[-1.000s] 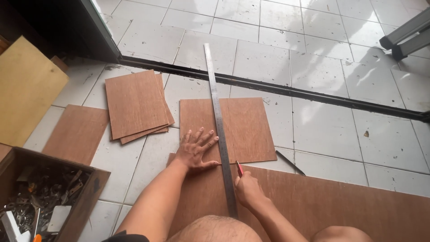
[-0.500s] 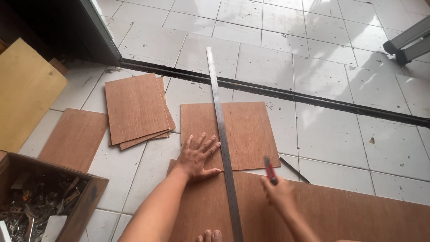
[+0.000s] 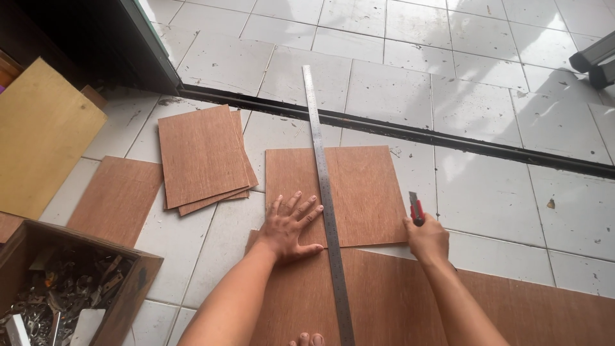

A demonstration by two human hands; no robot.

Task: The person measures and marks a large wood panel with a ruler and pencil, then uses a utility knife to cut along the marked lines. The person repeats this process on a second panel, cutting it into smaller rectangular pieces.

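Large plywood sheet (image 3: 512,307) is spread on the tiled floor (image 3: 487,96) | smaller plywood panel (image 3: 365,192) is laid over its far edge | long steel ruler (image 3: 323,192) is laid across both — flanked by left hand (image 3: 291,224), pressed flat, fingers spread | red utility knife (image 3: 416,210) is gripped in right hand (image 3: 428,240) at the panel's right edge

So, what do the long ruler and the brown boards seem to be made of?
The long ruler looks like bare metal, probably steel: grey, thin, with a dull sheen. The brown board under the left hand looks like thin plywood or veneered sheet: reddish-brown, matte, with fine straight grain. The stacked boards look the same. The edges are too small to confirm plies.
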